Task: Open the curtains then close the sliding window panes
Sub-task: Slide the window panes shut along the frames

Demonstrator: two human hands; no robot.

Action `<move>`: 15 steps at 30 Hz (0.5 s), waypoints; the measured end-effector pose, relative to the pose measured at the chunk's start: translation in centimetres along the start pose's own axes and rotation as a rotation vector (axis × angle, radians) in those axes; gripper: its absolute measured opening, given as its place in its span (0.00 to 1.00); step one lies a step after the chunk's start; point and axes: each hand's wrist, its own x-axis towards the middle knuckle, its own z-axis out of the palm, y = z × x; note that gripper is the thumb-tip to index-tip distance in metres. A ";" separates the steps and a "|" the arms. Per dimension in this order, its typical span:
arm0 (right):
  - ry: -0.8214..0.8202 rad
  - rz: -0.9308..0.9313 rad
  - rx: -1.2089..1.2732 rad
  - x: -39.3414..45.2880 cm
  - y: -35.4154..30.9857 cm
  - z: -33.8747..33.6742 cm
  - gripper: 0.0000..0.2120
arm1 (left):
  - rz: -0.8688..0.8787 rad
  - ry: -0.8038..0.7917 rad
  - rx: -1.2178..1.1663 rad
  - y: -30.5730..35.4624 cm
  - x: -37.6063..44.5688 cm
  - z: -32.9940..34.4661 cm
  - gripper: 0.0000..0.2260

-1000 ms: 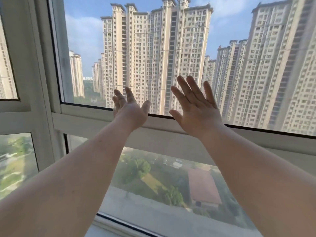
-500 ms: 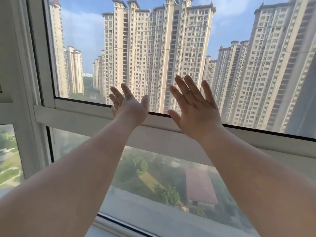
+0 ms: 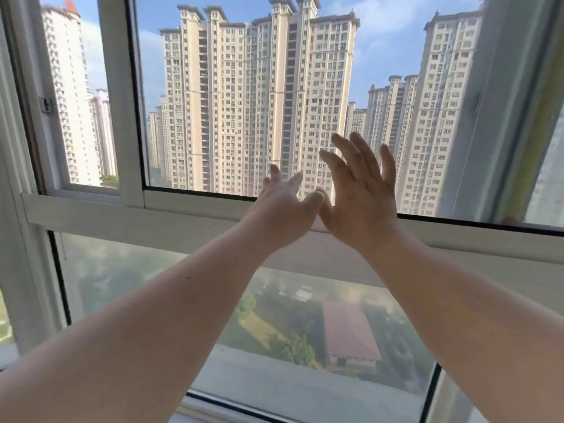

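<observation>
white-framed sliding pane (image 3: 244, 102), glass clear

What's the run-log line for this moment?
left hand: open, flat | right hand: open, flat | sliding pane: partly across

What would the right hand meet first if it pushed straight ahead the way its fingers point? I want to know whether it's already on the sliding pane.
Most likely the sliding pane's glass: the right hand is open, fingers up against it, though contact is unclear.

Pale high-rise towers (image 3: 259, 102) under hazy blue sky; far below, trees (image 3: 297, 349) and a red-roofed building (image 3: 348, 331).
</observation>
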 end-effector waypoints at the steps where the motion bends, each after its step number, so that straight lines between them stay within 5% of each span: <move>1: -0.017 -0.006 0.010 0.2 -0.1 -0.1 0.25 | 0.047 0.053 -0.014 -0.2 -0.2 -0.7 0.29; 5: -0.182 -0.002 0.013 0.6 0.7 -0.2 0.29 | 0.001 0.307 0.185 -3.0 0.8 -2.7 0.28; 8: -0.197 0.083 -0.014 -0.3 2.3 -0.5 0.27 | -0.126 0.108 0.293 -4.1 0.9 -1.4 0.31; 15: -0.073 0.092 0.017 -0.5 3.7 -2.0 0.24 | 0.057 -0.085 0.273 0.9 0.0 2.1 0.33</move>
